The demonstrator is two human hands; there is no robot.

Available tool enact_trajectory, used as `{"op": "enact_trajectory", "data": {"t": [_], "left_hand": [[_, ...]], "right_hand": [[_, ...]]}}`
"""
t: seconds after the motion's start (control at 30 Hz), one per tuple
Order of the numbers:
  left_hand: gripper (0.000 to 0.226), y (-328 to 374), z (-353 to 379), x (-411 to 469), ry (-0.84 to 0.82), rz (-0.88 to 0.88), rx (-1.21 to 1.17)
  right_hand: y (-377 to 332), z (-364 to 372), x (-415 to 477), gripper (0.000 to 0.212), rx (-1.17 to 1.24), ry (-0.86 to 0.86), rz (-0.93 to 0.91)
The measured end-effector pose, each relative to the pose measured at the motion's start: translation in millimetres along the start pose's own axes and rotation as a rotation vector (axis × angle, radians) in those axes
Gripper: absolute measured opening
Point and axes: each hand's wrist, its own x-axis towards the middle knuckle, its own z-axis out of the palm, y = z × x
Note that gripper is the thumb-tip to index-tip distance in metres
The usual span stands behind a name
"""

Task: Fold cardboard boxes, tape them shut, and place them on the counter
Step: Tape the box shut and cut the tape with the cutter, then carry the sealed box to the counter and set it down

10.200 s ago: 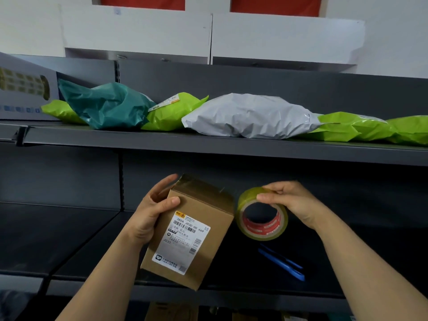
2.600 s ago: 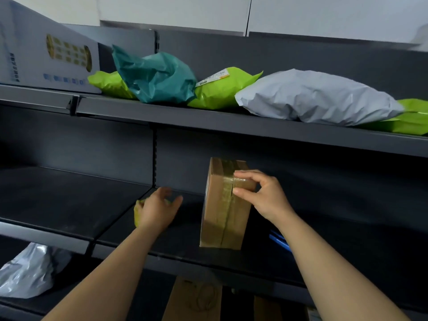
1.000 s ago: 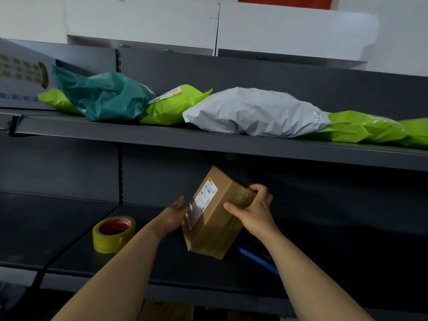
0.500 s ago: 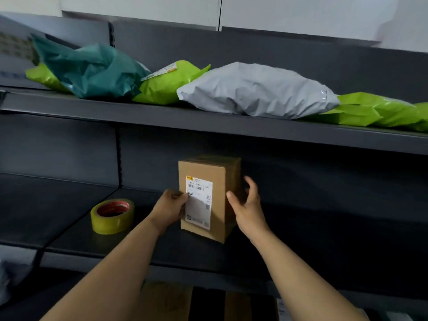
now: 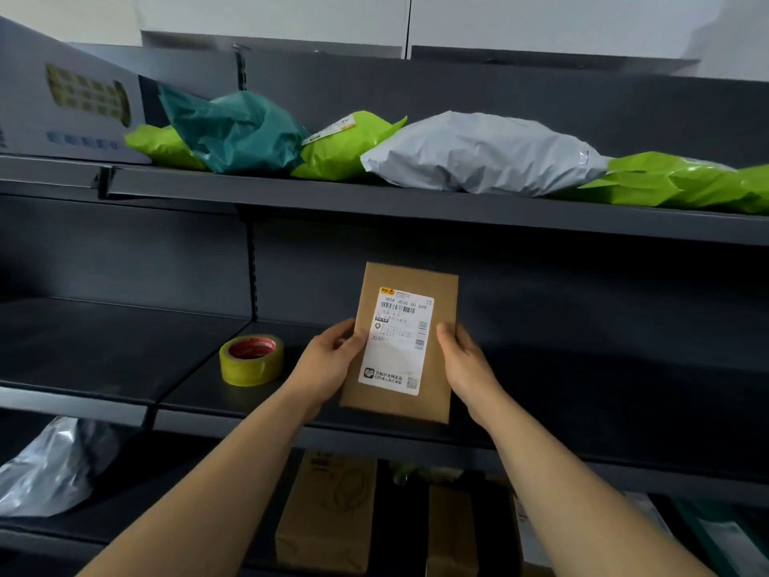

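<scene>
A small brown cardboard box (image 5: pixel 437 393) with a white shipping label faces me, upright, held over the dark middle shelf (image 5: pixel 582 410). My left hand (image 5: pixel 333 364) grips its left edge, thumb on the label. My right hand (image 5: pixel 462 360) grips the right edge, thumb on the front. A roll of yellow tape (image 5: pixel 251 360) with a red core lies flat on the shelf, left of my left hand and apart from it.
The upper shelf (image 5: pixel 416 206) carries several mailer bags: teal (image 5: pixel 233 131), green (image 5: pixel 345 147), grey (image 5: pixel 482 156), more green at right. Brown boxes (image 5: pixel 328 514) stand on the lower shelf. A grey plastic bag (image 5: pixel 50 464) lies at lower left.
The box has turned so that its labelled face points straight at me, and both hands now hold its sides. The tape roll stays where my left hand set it earlier.
</scene>
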Motion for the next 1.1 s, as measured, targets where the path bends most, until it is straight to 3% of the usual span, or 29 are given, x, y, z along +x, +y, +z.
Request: {"op": "enact_trajectory", "data": {"t": [0.07, 0.17, 0.3, 0.77, 1.1], "left_hand": [[0.059, -5, -1, -9, -0.029, -0.035, -0.034], [0.072, -15, -3, -18, -0.076, -0.067, -0.024], [0.059, -20, 3, -34, -0.096, -0.039, -0.087], [0.054, -4, 40, -82, -0.005, 0.027, -0.418], [0.047, 25, 107, -154, -0.215, 0.016, -0.419]], "right_hand": [[1, 3, -9, 0.051, 0.000, -0.001, 0.041], [7, 6, -15, 0.075, -0.024, -0.023, 0.060], [3, 9, -43, 0.057, 0.069, -0.047, 0.013], [13, -3, -91, 0.059, 0.076, 0.137, -0.057], [16, -78, -196, 0.061, 0.165, 0.352, -0.054]]}}
